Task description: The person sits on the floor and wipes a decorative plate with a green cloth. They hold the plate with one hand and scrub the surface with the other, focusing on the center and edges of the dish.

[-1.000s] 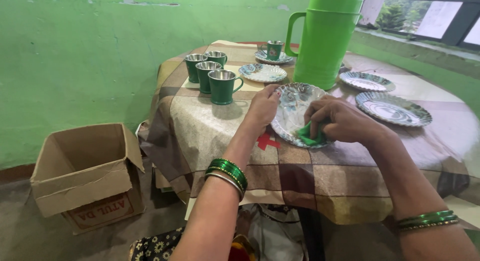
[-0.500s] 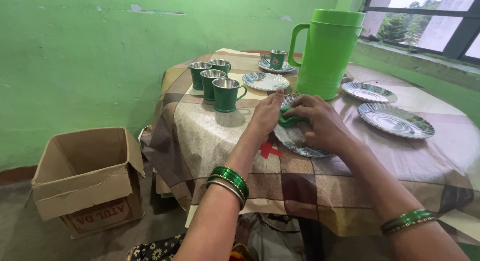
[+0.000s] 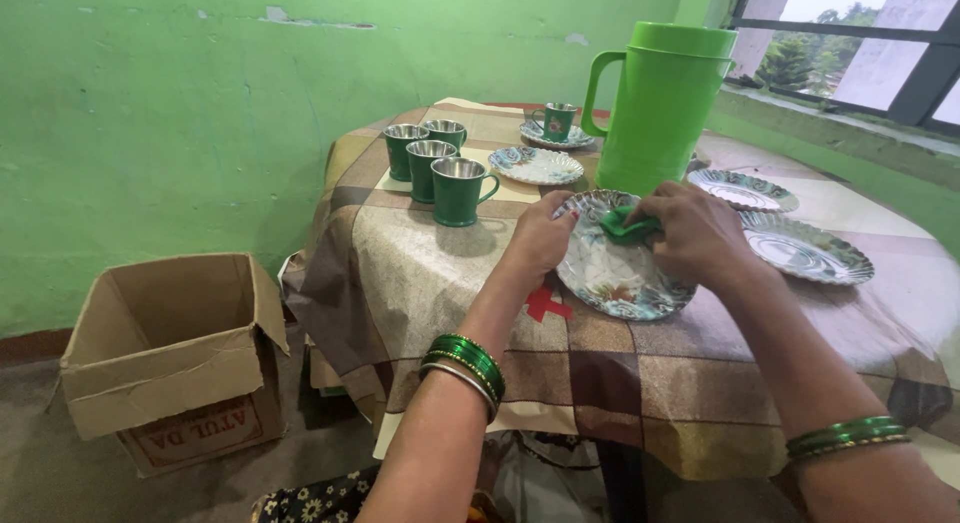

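Green mugs (image 3: pixel 458 190): four; plates (image 3: pixel 620 273): five.

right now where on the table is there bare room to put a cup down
Bare cloth lies between the steel cup and the plate under the left hand, down to the near table edge. It is crowded around the green jug.

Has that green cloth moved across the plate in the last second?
Yes. The green cloth under the right hand went from the plate's near edge to its far edge, toward the green jug.
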